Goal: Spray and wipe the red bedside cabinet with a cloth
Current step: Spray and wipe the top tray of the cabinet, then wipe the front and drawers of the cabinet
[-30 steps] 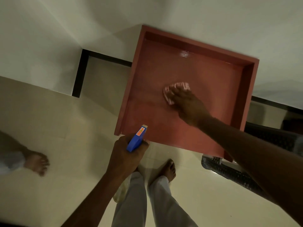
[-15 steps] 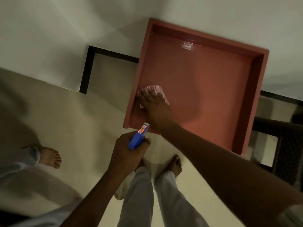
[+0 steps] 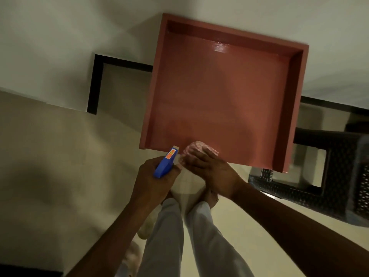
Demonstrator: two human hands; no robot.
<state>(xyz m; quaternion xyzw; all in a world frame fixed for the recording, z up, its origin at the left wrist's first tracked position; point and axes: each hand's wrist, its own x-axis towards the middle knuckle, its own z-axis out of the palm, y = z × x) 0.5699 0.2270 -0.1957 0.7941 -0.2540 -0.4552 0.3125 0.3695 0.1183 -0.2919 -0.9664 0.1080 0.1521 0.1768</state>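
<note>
The red bedside cabinet [image 3: 225,96] stands against the white wall, seen from above, with raised rims on three sides and a wet shine near its back. My right hand [image 3: 213,172] presses a pink patterned cloth [image 3: 196,149] against the cabinet's front edge. My left hand [image 3: 153,180] grips a blue spray bottle [image 3: 165,165], its nozzle pointing up toward the cabinet's front left corner. The two hands nearly touch.
A dark woven plastic chair [image 3: 323,176] stands right of the cabinet. A black skirting strip [image 3: 95,82] runs along the wall at left. My legs in light trousers [image 3: 179,236] and bare feet stand on the pale tiled floor just before the cabinet.
My right hand has dragged the cloth from the top's middle to its left side, then down to the front edge. The bottle hand stayed put. Another person's foot at left has left view.
</note>
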